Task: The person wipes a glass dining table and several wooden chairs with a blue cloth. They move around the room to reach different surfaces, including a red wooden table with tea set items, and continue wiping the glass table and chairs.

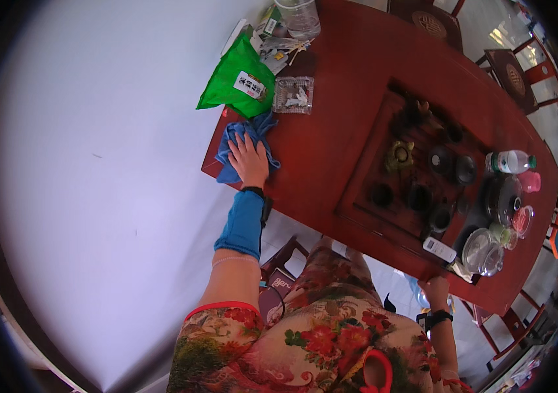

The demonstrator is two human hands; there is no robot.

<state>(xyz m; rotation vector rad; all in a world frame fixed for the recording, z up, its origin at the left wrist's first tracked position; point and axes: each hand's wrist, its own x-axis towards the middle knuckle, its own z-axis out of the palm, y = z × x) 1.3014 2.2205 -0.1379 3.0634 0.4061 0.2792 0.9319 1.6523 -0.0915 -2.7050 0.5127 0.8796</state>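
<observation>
My left hand (249, 161) lies with fingers spread on a crumpled blue cloth (229, 173) at the left corner of the red wooden table (303, 162). Touching the far side of the cloth is a green plastic bag (239, 73) with a label. A square clear ashtray (293, 95) holding crumpled white scraps stands just beyond. My right hand (436, 291) rests at the table's near edge, its fingers partly hidden; whether it grips the edge is unclear. Near it lie a white remote control (439, 249) and a clear glass teapot (482, 252).
A sunken tea tray (367, 196) holds dark cups and a golden figurine (400, 154). Right of it stand a plastic bottle (510, 161), a dark lidded pot (503, 199) and small jars. A clear jug (299, 17) is at the far left. Wooden chairs (512, 78) surround the table; a white wall (102, 172) adjoins it.
</observation>
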